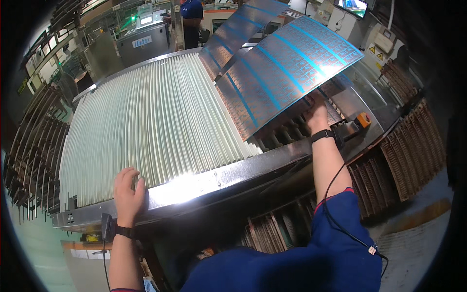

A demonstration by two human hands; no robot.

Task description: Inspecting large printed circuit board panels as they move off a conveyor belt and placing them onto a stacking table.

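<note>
My left hand (128, 191) lies on the near metal edge of a wide rack, its fingers stretched out and its thumb apart, holding nothing. Beside it stands a long row of pale, upright slats (141, 126). At the right, a large copper-coloured panel (296, 63) with bright blue stripes tilts up over the rack. My right hand (317, 111) reaches in below that panel's near right edge; its fingers are mostly hidden, and whether they grip the panel I cannot make out. Another striped panel (233, 36) slants up behind the first.
Dark rollers (279, 139) show under the tilted panel, with an orange-yellow switch (363, 119) on the right end. Copper-brown ribbed racks (413, 151) stand to the right, dark rods (34, 151) to the left. Beyond the slats, a person (191, 17) stands near a grey machine (143, 39).
</note>
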